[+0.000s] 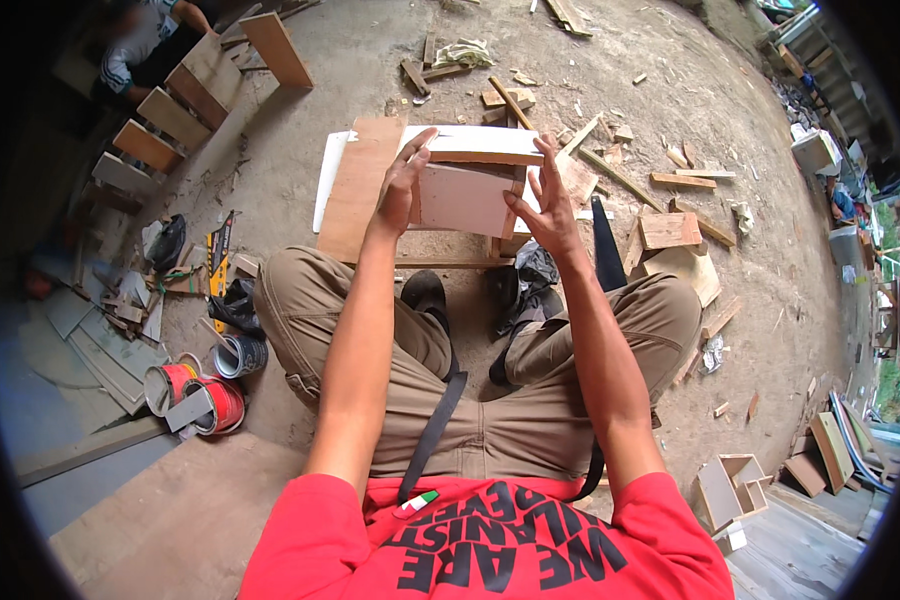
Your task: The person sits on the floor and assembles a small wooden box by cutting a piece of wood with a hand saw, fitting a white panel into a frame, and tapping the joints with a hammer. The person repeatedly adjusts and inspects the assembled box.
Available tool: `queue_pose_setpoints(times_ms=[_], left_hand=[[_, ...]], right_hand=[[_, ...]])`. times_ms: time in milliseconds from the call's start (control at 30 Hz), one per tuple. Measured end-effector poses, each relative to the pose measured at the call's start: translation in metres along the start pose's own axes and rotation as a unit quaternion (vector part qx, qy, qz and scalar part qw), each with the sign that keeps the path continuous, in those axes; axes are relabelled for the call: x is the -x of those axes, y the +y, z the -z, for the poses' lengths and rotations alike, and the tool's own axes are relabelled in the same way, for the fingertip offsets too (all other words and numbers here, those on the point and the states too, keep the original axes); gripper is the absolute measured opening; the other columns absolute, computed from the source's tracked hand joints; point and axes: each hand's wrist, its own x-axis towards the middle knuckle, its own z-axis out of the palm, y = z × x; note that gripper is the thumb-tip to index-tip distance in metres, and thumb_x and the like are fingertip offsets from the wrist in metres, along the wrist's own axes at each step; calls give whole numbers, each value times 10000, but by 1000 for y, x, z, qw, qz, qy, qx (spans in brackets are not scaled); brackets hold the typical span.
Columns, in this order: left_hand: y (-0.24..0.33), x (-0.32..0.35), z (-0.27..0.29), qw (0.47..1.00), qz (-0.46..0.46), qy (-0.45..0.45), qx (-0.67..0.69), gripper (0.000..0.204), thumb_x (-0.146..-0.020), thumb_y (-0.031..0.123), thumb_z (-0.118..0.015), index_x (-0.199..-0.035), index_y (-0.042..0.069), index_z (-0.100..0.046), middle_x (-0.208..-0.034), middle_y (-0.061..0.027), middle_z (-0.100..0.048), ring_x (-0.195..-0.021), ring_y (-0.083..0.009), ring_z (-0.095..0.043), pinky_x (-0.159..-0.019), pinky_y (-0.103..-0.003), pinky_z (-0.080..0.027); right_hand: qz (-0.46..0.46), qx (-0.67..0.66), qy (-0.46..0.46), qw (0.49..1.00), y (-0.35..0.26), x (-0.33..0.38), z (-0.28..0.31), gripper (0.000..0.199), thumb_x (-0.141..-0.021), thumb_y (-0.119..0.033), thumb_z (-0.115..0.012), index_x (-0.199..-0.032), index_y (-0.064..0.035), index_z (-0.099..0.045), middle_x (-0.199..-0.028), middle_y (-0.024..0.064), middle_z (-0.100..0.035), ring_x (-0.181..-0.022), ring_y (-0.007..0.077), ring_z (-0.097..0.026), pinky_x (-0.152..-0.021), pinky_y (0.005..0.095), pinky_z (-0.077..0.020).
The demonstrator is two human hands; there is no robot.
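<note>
Between my two hands is a small wooden box (463, 198) with pale panels and a white board (485, 141) across its top. My left hand (400, 188) presses along the box's left side, its fingers reaching up to the top board. On the opposite side, my right hand (549, 205) steadies the right end, thumb against the side and fingers raised toward the top corner. Beneath and left of the box lies a brown plywood piece (353, 195) over a white sheet. The underside of the box is hidden.
A dark saw blade (607, 245) stands by my right knee. Wood offcuts (670, 230) litter the ground. Left are red tins (222, 405), a pale tin (241, 356) and a yellow tool (219, 262). Upright boards (175, 120) stand near another person (148, 45).
</note>
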Motion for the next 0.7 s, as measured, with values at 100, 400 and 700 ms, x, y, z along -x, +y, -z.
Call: queue_pose_setpoints(times_ms=[100, 400, 700], left_hand=[[-12, 10, 0, 993, -71, 47, -80, 602, -948, 310, -542, -1463, 8, -465, -1533, -152, -431, -1457, -250, -333, -1201, -347, -212], [-17, 32, -23, 979, -83, 80, -166, 628, -1063, 395, -345, -1517, -39, -340, -1583, -178, -340, -1493, -260, -256, -1220, -359, -148], [-39, 20, -15, 979, -87, 120, -140, 561, -1062, 286, -291, -1498, -61, -357, -1574, -170, -359, -1489, -251, -269, -1229, -354, -163]], right_hand=[[-18, -33, -1, 999, 0, 4, -1, 901, -824, -114, -782, -1563, -147, -268, -1656, 153, -134, -1526, 318, -131, -1217, 551, -175], [-65, -63, 125, 988, 13, 7, 1, 369, -984, -176, -634, -1290, 28, -599, -1439, 264, -505, -1390, 306, -440, -1111, 387, -386], [-53, 79, 195, 976, 9, 13, -28, 535, -1012, -171, -536, -1429, 138, -406, -1386, 292, -544, -1309, 297, -531, -1090, 339, -403]])
